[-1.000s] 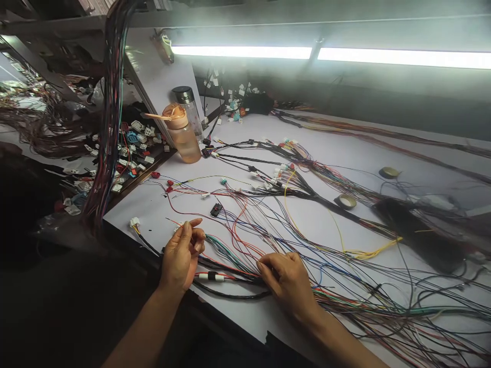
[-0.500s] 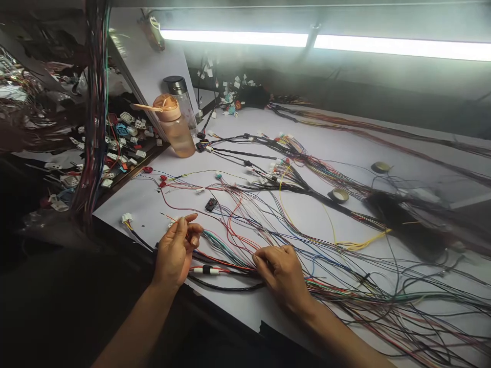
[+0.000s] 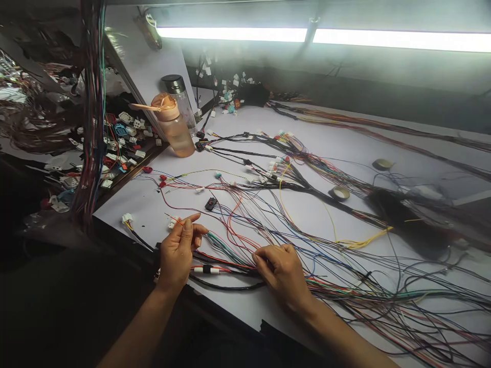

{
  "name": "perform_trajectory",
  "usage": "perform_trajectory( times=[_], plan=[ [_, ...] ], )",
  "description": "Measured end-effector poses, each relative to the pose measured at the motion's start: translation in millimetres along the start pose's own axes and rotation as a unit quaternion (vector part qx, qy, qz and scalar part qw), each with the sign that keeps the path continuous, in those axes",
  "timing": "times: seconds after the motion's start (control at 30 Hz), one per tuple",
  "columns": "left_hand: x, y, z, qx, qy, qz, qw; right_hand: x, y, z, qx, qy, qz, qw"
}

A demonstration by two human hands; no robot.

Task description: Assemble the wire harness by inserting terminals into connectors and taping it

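My left hand [image 3: 179,248] is closed in a pinch, thumb against the fingers, on an orange wire [image 3: 171,218] whose thin end sticks out to the upper left. Behind those fingertips a white connector [image 3: 172,225] is partly covered. My right hand [image 3: 282,268] rests low over the bundle, thumb and index finger pinched together at the red and orange wires [image 3: 241,261]. Between the hands lie a teal wire bunch [image 3: 220,244], a white tubular piece with a black band [image 3: 207,270] and a black sleeved cable [image 3: 230,288].
A black connector [image 3: 210,204] lies beyond my hands, and a white plug [image 3: 127,220] sits near the left table edge. Two bottles, one peach [image 3: 177,134], stand at the back left. Tape rolls [image 3: 339,193] and loose wires [image 3: 402,306] spread to the right.
My left hand has shifted slightly right and turned a little, and the orange wire end has moved with it. My right hand stays in nearly the same place.
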State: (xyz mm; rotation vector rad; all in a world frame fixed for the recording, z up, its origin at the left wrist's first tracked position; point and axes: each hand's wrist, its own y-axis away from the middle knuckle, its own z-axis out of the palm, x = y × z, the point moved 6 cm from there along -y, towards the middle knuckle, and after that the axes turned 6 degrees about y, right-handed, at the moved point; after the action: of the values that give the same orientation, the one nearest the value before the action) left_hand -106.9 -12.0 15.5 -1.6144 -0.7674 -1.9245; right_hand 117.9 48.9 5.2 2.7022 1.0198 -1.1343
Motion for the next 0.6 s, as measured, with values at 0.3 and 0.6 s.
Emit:
perform_trajectory(
  times=[0.3,0.6],
  plan=[
    [-2.0,4.2,2.9,-0.016,-0.017,-0.014,1.000,-1.1,0.2,-1.5,0.013,0.009,-0.015,1.000],
    [-27.9,26.9,30.4,-0.135,0.045,-0.243,0.959,-13.5,0.3,-13.5,0.031,-0.021,-0.052,0.998]
  ],
)
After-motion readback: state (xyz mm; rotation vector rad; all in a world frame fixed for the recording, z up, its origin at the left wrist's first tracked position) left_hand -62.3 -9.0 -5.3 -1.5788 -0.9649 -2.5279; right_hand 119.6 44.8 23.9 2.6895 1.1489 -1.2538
